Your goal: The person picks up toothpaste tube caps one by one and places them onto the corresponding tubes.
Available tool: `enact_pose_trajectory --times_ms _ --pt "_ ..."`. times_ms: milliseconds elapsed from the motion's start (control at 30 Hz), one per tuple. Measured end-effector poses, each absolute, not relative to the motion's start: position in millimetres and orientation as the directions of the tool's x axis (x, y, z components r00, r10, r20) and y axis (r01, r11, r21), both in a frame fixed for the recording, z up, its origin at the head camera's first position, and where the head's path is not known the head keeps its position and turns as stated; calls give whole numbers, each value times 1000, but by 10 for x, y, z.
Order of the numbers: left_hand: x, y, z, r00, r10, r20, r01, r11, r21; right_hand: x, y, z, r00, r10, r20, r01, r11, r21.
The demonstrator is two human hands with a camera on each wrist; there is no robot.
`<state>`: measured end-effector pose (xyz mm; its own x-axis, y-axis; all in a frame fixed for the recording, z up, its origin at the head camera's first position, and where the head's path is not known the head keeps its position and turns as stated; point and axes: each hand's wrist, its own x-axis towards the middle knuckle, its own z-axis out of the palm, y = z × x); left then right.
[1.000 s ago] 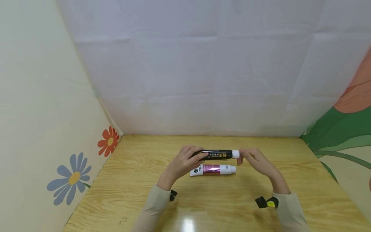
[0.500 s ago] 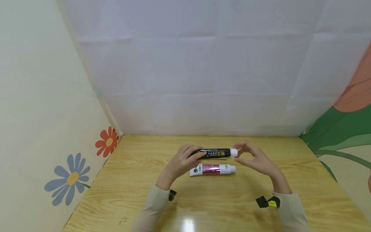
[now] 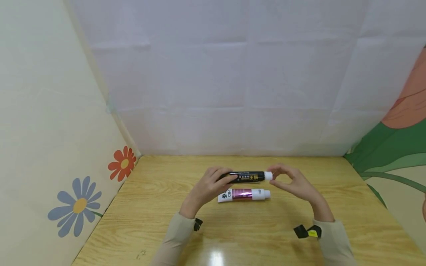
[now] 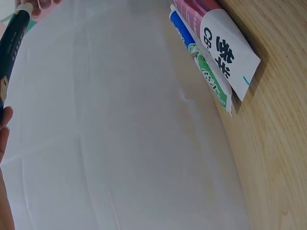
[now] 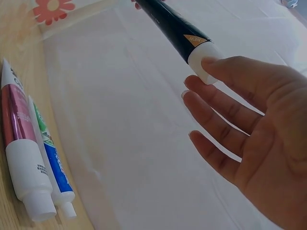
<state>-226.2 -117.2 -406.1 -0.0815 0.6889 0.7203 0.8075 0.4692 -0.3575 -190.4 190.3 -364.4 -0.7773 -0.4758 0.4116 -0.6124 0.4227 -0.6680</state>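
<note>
In the head view my left hand (image 3: 209, 186) grips the back half of a black toothpaste tube (image 3: 247, 177) with gold lettering, held level above the table. My right hand (image 3: 294, 183) pinches the tube's white cap (image 3: 268, 176) between thumb and fingertips. From the right wrist, the thumb lies on the cap (image 5: 204, 60), the index fingertip sits at its lower edge, and the other fingers spread loosely. Nearer me than the black tube, a white and magenta toothpaste tube (image 3: 244, 194) lies on the table.
A slimmer blue, green and white tube (image 4: 204, 67) lies beside the magenta one, mostly hidden in the head view by the held tube. The wooden table (image 3: 246, 236) ends at a white sheet (image 3: 213, 92) behind and a flower-painted wall (image 3: 43, 122) at left.
My right hand's fingers, bunched at the cap's end a second ago, have opened into a wider pinch round the cap. The black tube has shifted slightly left; the magenta tube stays put.
</note>
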Motion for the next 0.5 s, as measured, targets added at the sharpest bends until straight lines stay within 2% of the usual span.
enact_pose_trajectory --times_ms 500 --pt "-2278 -1194 -4059 -59 684 727 801 467 -374 -1886 1873 -3622 -780 -476 406 -607 420 -674"
